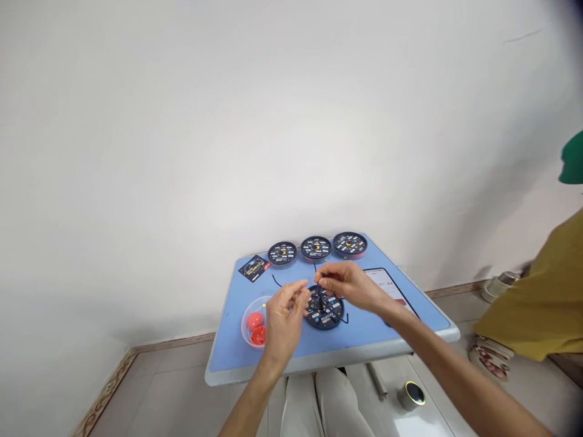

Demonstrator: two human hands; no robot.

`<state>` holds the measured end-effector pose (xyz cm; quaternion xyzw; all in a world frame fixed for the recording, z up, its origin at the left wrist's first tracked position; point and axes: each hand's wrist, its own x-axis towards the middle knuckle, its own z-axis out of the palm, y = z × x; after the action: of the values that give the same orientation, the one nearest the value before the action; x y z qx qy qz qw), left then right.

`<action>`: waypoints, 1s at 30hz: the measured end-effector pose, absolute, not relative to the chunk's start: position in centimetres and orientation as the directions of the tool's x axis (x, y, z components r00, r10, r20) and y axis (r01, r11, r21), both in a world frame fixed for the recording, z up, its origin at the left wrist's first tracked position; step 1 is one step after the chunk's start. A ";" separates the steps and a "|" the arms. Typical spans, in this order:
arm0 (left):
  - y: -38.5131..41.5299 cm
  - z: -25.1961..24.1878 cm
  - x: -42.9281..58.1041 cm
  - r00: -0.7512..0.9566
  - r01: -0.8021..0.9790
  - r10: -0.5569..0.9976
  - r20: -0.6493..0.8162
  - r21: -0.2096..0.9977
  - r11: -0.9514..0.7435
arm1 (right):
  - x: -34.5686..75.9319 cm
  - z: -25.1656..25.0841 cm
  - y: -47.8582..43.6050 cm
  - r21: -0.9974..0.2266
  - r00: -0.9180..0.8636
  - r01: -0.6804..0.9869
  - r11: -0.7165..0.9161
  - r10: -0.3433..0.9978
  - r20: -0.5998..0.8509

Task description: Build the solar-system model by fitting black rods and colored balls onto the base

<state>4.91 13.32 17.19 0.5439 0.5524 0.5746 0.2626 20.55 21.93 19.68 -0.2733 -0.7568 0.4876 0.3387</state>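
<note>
A round black disc with printed planets (324, 320) lies near the table's middle, with a short dark post and several thin bent black rods over it. My right hand (348, 285) is above its far side, thumb and index finger pinched on a thin black rod. To the left, my left hand (286, 309) hovers by the disc's edge, fingers curled and the tips close to the thumb; anything between them is too small to make out. Beside that hand, partly covered by it, a clear plastic bowl (246, 325) holds a red ball (255, 320) and an open red half-shell (259, 335).
Three round tubs with black printed lids (282, 252) line the table's back edge. A black printed card (254, 267) lies at the back left, and a tablet showing a timer (387, 284) at the right. Another person in a yellow garment (542, 291) is at the far right.
</note>
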 end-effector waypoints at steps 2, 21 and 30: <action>15.3 16.8 4.1 -0.287 0.337 0.900 0.329 0.914 -0.226 | 20.3 19.7 25.1 -0.890 -0.697 0.191 0.414 0.695 0.174; 20.9 12.0 3.7 -0.129 0.226 0.985 -0.111 0.964 0.138 | 17.2 16.4 30.3 -0.702 -0.838 0.426 0.571 0.542 -0.067; 21.1 11.7 3.8 -0.131 0.188 0.977 -0.165 0.964 0.188 | 17.2 16.4 29.6 -0.634 -0.795 0.512 0.580 0.599 -0.096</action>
<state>3.82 21.14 11.65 0.4714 0.6180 0.4285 0.4607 17.15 29.63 16.43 -0.3134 -0.8863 0.3347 0.0643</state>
